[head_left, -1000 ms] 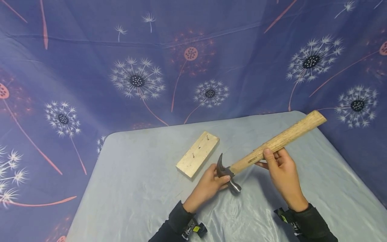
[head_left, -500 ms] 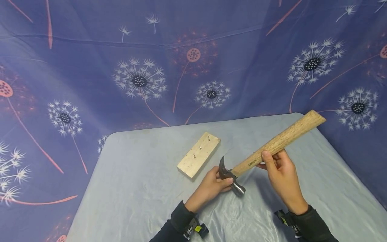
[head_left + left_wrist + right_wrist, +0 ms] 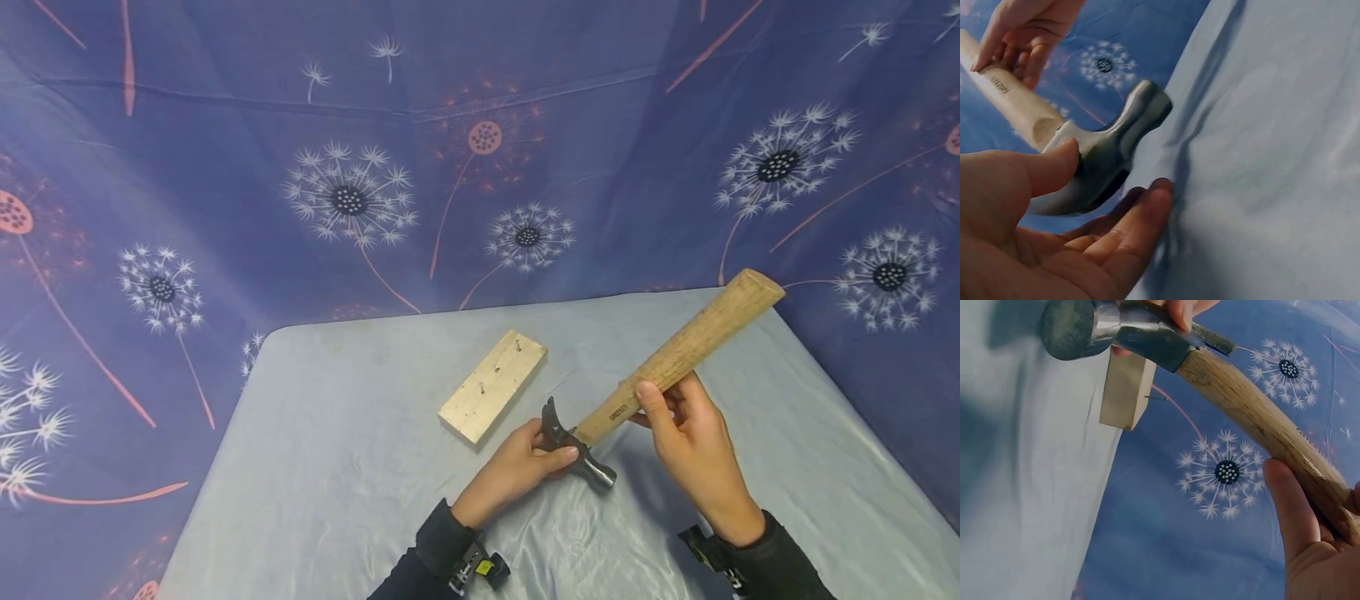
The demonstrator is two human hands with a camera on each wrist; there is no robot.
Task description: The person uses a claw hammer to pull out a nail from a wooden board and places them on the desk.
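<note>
Two hands hold a hammer (image 3: 671, 362) near a wooden block (image 3: 487, 402).
The hammer is raised over the pale cloth (image 3: 337, 433), to the right of the block; the left hand (image 3: 513, 471) pinches its head between thumb and partly spread fingers, the right hand (image 3: 697, 450) grips the handle with bent fingers. Three nails (image 3: 482, 389) stand in the block.

The table (image 3: 322, 450) is seen from above, forward and down; the hammer (image 3: 1100, 153) is shown up close in both wrist views and shared by all three.
</note>
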